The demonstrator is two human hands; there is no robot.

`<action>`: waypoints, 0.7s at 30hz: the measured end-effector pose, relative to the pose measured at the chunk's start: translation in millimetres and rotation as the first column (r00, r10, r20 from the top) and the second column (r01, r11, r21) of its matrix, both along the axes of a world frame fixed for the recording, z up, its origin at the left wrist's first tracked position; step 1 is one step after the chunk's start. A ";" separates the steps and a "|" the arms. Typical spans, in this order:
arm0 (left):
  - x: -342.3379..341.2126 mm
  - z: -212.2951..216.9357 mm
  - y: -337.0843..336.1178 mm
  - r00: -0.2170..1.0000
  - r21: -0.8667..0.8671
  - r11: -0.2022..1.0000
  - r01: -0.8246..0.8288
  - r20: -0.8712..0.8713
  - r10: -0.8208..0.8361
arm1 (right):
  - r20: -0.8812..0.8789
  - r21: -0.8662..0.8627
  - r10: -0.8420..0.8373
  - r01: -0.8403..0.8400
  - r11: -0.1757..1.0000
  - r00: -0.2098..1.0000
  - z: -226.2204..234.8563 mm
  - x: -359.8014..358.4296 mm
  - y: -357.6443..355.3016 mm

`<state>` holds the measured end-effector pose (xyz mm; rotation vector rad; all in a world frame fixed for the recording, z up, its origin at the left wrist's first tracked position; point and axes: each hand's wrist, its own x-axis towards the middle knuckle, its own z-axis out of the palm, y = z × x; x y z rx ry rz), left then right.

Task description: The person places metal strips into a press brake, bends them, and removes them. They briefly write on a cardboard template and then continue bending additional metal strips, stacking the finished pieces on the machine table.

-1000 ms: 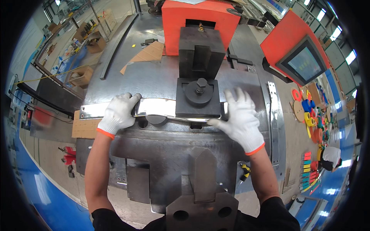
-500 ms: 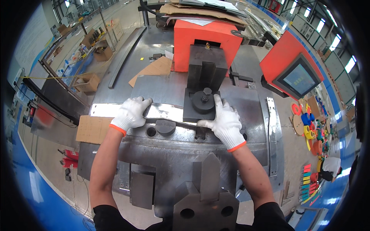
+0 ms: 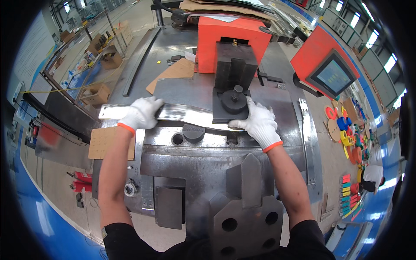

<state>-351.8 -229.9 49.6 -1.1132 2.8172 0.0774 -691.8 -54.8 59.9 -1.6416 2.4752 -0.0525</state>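
Observation:
A shiny, slightly curved flat metal bar (image 3: 184,113) lies across the steel machine table from left to right. My left hand (image 3: 142,113), in a white glove with an orange cuff, is closed around its left part. At its right part, my right hand (image 3: 260,123), gloved alike, has the thumb along the near edge and the fingers on the far side, partly hiding the bar. Those fingers are beside a dark round die (image 3: 234,102) with a bolt on top, in front of a black ram block (image 3: 235,65). A dark half-round block (image 3: 193,133) sits just nearer than the bar.
An orange machine housing (image 3: 208,45) stands behind the ram, with an orange screen panel (image 3: 331,73) at right. Cardboard (image 3: 111,143) lies left of the table's front. A large dark tool block (image 3: 247,216) rises close to me. Another metal strip (image 3: 307,138) lies at right.
The view has shifted slightly. My left hand has moved left and closed more around the bar, which has slid a little left past the half-round block. My right hand stays beside the die.

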 end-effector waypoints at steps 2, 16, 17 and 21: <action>38.3 -3.8 -17.5 0.998 -0.054 0.998 0.031 -0.058 -0.034 | 0.007 -0.012 -0.002 0.002 1.000 1.000 4.0 1.8 1.0; 268.4 -37.4 122.3 0.671 -0.261 0.645 -0.718 -0.505 0.543 | 0.040 -0.173 0.092 -0.084 0.981 0.995 -1.9 1.3 8.8; 275.2 -43.3 150.0 0.629 -0.213 0.619 -0.756 -0.497 0.597 | 0.041 -0.169 0.104 -0.096 0.981 0.994 -2.7 0.8 10.2; 271.7 -48.7 264.2 0.265 0.095 0.434 -0.896 -0.668 0.695 | 0.105 -0.147 0.158 -0.141 0.979 0.982 5.3 -14.5 24.5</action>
